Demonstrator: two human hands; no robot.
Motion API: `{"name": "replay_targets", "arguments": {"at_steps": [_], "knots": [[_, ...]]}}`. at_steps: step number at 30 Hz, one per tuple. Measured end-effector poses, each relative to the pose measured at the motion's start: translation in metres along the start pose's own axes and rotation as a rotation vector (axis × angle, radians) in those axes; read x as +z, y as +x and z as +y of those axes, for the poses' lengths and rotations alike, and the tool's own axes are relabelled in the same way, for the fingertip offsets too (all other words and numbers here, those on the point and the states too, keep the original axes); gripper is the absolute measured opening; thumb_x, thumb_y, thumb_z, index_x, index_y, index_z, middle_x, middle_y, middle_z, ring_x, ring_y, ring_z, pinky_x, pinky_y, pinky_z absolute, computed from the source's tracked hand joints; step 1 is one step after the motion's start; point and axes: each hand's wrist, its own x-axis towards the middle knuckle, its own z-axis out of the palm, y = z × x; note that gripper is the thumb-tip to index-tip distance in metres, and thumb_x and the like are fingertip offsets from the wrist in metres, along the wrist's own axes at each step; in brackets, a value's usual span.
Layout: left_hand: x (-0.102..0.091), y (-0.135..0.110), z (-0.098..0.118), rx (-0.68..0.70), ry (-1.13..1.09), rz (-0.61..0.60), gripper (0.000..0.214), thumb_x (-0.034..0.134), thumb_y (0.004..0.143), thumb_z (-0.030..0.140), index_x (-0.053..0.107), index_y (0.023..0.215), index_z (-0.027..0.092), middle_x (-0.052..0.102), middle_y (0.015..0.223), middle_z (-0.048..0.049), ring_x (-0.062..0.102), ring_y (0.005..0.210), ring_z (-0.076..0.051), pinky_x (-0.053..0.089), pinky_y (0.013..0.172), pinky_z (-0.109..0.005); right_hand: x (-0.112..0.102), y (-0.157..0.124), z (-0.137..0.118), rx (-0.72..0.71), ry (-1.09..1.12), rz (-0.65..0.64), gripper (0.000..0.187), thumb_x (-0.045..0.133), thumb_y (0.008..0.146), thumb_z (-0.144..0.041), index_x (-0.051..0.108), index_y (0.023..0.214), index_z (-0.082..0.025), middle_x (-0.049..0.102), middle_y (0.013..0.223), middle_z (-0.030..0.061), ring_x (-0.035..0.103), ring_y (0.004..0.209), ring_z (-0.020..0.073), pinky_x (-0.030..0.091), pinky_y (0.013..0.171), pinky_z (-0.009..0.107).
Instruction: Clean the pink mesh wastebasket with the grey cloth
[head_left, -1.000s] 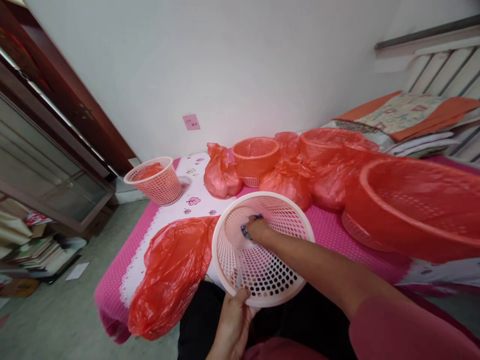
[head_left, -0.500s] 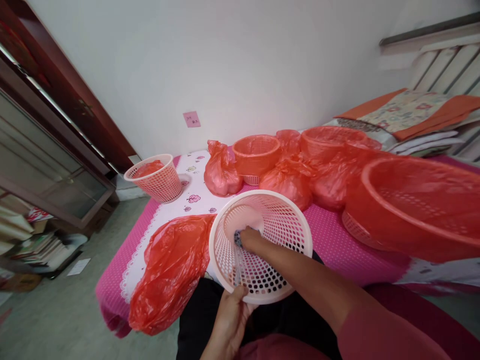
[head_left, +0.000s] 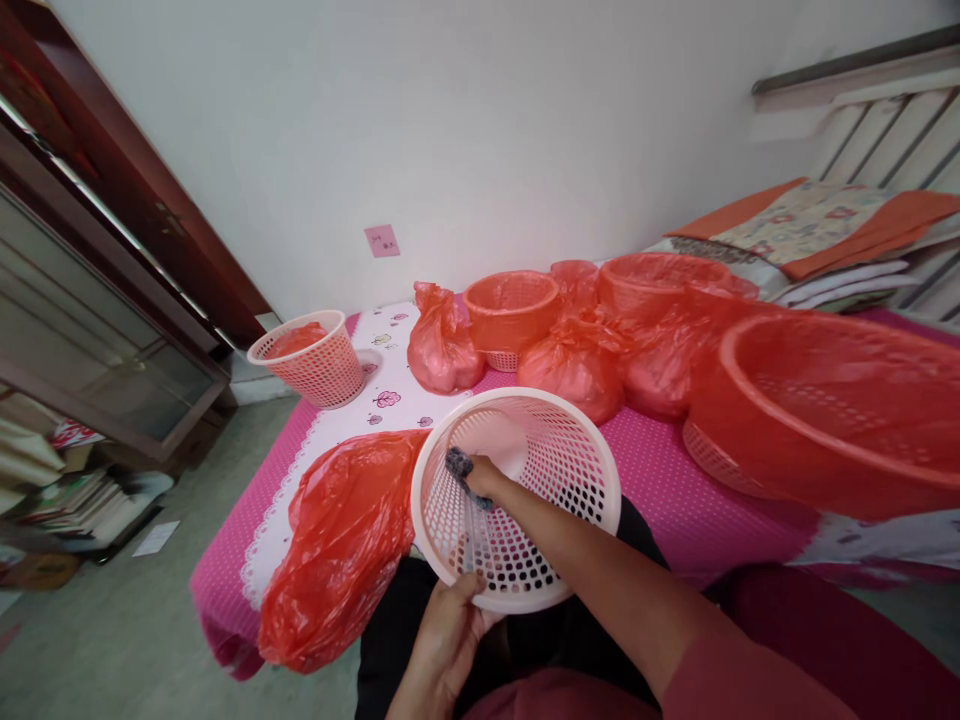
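A pale pink plastic basket [head_left: 596, 450] with a perforated wall sits tilted over my lap, its mouth toward me. My left hand [head_left: 454, 620] grips the near rim, thumb on top and fingers beneath. Inside the basket, my right hand [head_left: 486, 478] is closed on a dark grey patterned cloth [head_left: 459, 464], which lies against the left part of the inner wall. Just left of the basket, a crumpled red plastic bag [head_left: 345, 540] lies spread on the bed.
A second pink basket [head_left: 330, 370] with red plastic inside stands at the bed's left. Along the wall are several red-bag-covered baskets [head_left: 512, 310] and knotted red bags [head_left: 574, 375]. A large red-covered basket [head_left: 724, 400] stands on the right. Folded textiles [head_left: 817, 225] are stacked beyond it.
My right hand has moved the cloth left and up along the inner wall, and more of the cloth shows. The basket has shifted slightly left with my left hand still on its rim.
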Motion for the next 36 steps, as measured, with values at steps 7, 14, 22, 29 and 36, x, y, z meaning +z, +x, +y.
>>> {"name": "replay_targets", "arguments": {"at_steps": [7, 14, 22, 29, 36], "knots": [[0.000, -0.004, 0.007, 0.006, 0.073, -0.031, 0.042, 0.068, 0.072, 0.003, 0.068, 0.114, 0.009, 0.082, 0.103, -0.0151, 0.077, 0.102, -0.030, 0.060, 0.098, -0.046, -0.006, -0.017, -0.007, -0.044, 0.057, -0.011, 0.028, 0.063, 0.089, -0.015, 0.077, 0.113, -0.014, 0.077, 0.122, 0.0146, 0.073, 0.109, 0.0262, 0.054, 0.090, 0.028], [0.001, -0.003, 0.008, 0.007, 0.057, -0.049, 0.044, 0.069, 0.069, 0.002, 0.069, 0.112, 0.010, 0.081, 0.102, -0.0156, 0.073, 0.115, -0.033, 0.059, 0.100, -0.046, -0.021, -0.040, -0.018, -0.087, 0.066, -0.058, 0.029, 0.064, 0.084, -0.010, 0.076, 0.110, -0.016, 0.078, 0.120, 0.0135, 0.073, 0.108, 0.0276, 0.053, 0.091, 0.030], [0.001, -0.005, 0.015, 0.018, 0.048, -0.061, 0.044, 0.072, 0.070, 0.003, 0.070, 0.113, 0.009, 0.081, 0.101, -0.0164, 0.074, 0.110, -0.034, 0.060, 0.099, -0.047, -0.040, -0.073, -0.036, -0.168, 0.101, -0.149, 0.023, 0.061, 0.082, -0.007, 0.074, 0.100, -0.014, 0.080, 0.102, 0.0084, 0.072, 0.091, 0.0217, 0.050, 0.072, 0.024], [-0.003, -0.003, 0.016, 0.016, 0.051, -0.048, 0.036, 0.071, 0.071, 0.003, 0.072, 0.106, 0.009, 0.082, 0.096, -0.0152, 0.075, 0.110, -0.033, 0.061, 0.097, -0.046, -0.062, -0.100, -0.057, -0.256, 0.148, -0.233, 0.018, 0.066, 0.083, -0.017, 0.075, 0.098, -0.015, 0.079, 0.096, 0.0076, 0.070, 0.083, 0.0195, 0.048, 0.066, 0.022], [-0.004, -0.005, 0.016, 0.018, 0.045, -0.055, 0.038, 0.073, 0.069, 0.003, 0.073, 0.106, 0.009, 0.082, 0.101, -0.0170, 0.076, 0.106, -0.034, 0.063, 0.093, -0.047, -0.075, -0.112, -0.065, -0.265, 0.606, -0.443, 0.019, 0.069, 0.080, -0.020, 0.077, 0.096, -0.014, 0.077, 0.089, 0.0030, 0.068, 0.080, 0.0163, 0.054, 0.073, 0.025]]}}
